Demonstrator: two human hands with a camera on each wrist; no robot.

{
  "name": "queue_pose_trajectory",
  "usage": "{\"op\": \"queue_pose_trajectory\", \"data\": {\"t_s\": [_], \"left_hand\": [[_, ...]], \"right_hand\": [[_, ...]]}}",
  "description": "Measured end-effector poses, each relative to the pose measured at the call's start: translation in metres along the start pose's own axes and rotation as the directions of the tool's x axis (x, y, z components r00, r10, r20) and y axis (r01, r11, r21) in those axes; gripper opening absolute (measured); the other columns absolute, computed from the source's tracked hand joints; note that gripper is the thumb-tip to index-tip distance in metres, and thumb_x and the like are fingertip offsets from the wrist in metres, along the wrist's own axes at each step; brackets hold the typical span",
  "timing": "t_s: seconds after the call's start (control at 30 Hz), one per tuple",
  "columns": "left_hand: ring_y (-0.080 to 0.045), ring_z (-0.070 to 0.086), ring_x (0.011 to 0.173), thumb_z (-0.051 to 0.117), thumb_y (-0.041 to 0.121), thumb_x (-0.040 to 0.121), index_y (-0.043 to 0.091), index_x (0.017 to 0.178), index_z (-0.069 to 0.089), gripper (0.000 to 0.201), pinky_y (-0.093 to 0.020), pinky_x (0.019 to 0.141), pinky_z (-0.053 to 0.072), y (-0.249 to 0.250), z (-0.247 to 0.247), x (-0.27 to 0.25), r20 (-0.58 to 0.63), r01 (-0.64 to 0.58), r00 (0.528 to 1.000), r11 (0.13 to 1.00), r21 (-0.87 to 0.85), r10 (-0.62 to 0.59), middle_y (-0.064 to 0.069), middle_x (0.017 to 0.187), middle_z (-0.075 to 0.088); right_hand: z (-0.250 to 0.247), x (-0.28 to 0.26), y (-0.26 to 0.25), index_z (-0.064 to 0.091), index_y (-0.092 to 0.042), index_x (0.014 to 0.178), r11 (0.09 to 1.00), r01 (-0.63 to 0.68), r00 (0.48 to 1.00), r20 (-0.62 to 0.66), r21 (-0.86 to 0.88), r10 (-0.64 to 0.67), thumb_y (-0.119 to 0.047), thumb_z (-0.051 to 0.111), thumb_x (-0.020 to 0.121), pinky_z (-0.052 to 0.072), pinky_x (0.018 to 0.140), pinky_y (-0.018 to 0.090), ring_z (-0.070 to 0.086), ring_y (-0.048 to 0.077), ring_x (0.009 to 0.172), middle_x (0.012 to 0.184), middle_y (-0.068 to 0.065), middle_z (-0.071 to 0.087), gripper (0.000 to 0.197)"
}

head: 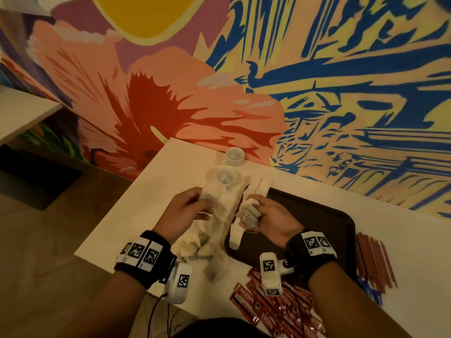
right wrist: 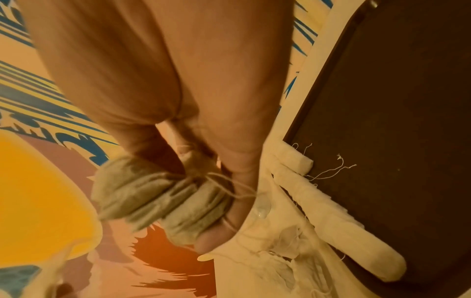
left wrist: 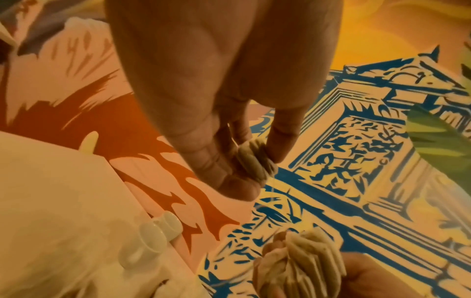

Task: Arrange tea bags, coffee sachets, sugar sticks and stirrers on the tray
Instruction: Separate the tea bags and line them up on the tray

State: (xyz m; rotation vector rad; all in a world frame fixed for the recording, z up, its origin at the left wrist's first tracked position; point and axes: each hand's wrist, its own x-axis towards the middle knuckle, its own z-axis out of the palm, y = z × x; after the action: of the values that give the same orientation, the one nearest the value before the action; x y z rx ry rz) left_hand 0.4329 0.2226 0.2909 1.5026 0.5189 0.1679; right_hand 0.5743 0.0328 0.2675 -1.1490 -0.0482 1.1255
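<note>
Tea bags (head: 238, 236) along dark tray (head: 324, 225) edge

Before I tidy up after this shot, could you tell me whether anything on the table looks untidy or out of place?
Yes. Loose tea bags lie in a jumbled heap on the table left of the tray, strings trailing. The coffee sachets are scattered at the near edge, off the tray. The right hand grips a fanned, uneven bunch of tea bags.

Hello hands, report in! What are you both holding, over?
Right hand grips a bunch of tea bags. Left hand pinches a few more. Row already along the tray edge. Nothing in the way.
</note>
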Motion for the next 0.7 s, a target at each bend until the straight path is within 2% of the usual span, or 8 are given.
{"op": "queue_pose_trajectory", "data": {"t_s": [0.07,0.17,0.27,0.4,0.5,0.57,0.63,0.7], "left_hand": [[-0.026,0.069,0.091,0.062,0.003,0.094,-0.002,0.11,0.065,0.017,-0.031,0.075,0.058,0.005,0.019,-0.005,0.08,0.02,0.997,1.0,-0.014,-0.019,-0.022,0.103,0.071],[-0.022,0.071,0.098,0.063,0.004,0.094,0.006,0.114,0.067,0.02,-0.035,0.081,0.057,0.006,0.056,-0.009,0.245,0.017,0.969,0.999,0.037,-0.025,-0.013,0.107,0.075],[-0.024,0.07,0.096,0.067,0.011,0.094,0.005,0.107,0.071,0.015,-0.037,0.083,0.057,0.005,0.089,-0.011,0.28,0.008,0.96,0.997,0.078,-0.03,-0.013,0.105,0.074],[-0.02,0.068,0.087,0.068,0.012,0.094,0.006,0.099,0.073,0.01,-0.029,0.075,0.056,0.006,0.121,-0.015,0.273,0.015,0.962,0.999,0.044,-0.026,-0.022,0.104,0.071],[-0.023,0.07,0.092,0.07,0.009,0.091,0.007,0.112,0.068,0.021,-0.03,0.076,0.058,0.007,0.144,-0.019,0.278,0.066,0.959,0.997,-0.041,-0.052,-0.019,0.104,0.072],[-0.023,0.07,0.091,0.072,0.007,0.089,0.008,0.11,0.064,0.023,-0.032,0.079,0.06,0.007,0.158,-0.022,0.247,0.084,0.967,0.995,-0.061,-0.066,-0.013,0.096,0.072],[-0.02,0.07,0.088,0.073,0.004,0.087,0.008,0.11,0.061,0.026,-0.035,0.081,0.06,0.007,0.171,-0.027,0.225,0.075,0.972,0.996,-0.048,-0.062,-0.01,0.093,0.071],[-0.022,0.07,0.091,0.073,0.002,0.086,0.007,0.111,0.06,0.028,-0.038,0.086,0.06,0.004,0.183,-0.032,0.221,0.067,0.974,0.997,-0.029,-0.06,-0.012,0.098,0.07]], "right_hand": [[-0.006,-0.007,0.002,0.061,-0.01,0.095,1.0,0.0,0.996,-0.089,-0.003,0.0,0.0,0.039,0.102,0.06,0.076,0.045,0.06,0.033,0.088,0.089,0.017,0.058,0.025],[-0.015,-0.017,0.005,0.064,-0.006,0.09,1.0,-0.019,0.981,-0.193,-0.009,0.017,-0.006,0.048,0.093,0.057,0.067,0.041,0.062,0.034,0.087,0.099,0.021,0.062,0.016],[-0.024,-0.036,0.004,0.07,0.006,0.104,0.997,0.015,0.974,-0.224,-0.074,-0.031,-0.01,0.047,0.091,0.052,0.058,0.035,0.064,0.032,0.075,0.093,0.024,0.068,0.031],[-0.042,-0.07,-0.002,0.067,-0.002,0.095,0.992,0.076,0.989,-0.121,-0.099,-0.088,-0.03,0.034,0.097,0.042,0.05,0.029,0.052,0.023,0.057,0.068,0.014,0.06,0.044],[-0.058,-0.09,-0.004,0.069,-0.013,0.105,0.977,0.134,0.987,-0.062,-0.166,-0.146,-0.055,0.038,0.103,0.041,0.045,0.027,0.051,0.019,0.054,0.071,0.011,0.06,0.052],[-0.067,-0.103,-0.005,0.068,-0.018,0.111,0.961,0.158,0.985,-0.03,-0.228,-0.17,-0.05,0.048,0.102,0.042,0.046,0.028,0.053,0.018,0.057,0.075,0.007,0.064,0.039],[-0.075,-0.114,-0.004,0.068,-0.016,0.117,0.944,0.202,0.974,-0.045,-0.261,-0.22,-0.03,0.06,0.1,0.044,0.048,0.028,0.057,0.017,0.06,0.08,0.004,0.069,0.023],[-0.088,-0.12,-0.003,0.071,-0.013,0.117,0.922,0.241,0.955,-0.097,-0.302,-0.281,-0.017,0.064,0.097,0.047,0.05,0.025,0.06,0.013,0.062,0.084,0.005,0.071,0.021]]}}
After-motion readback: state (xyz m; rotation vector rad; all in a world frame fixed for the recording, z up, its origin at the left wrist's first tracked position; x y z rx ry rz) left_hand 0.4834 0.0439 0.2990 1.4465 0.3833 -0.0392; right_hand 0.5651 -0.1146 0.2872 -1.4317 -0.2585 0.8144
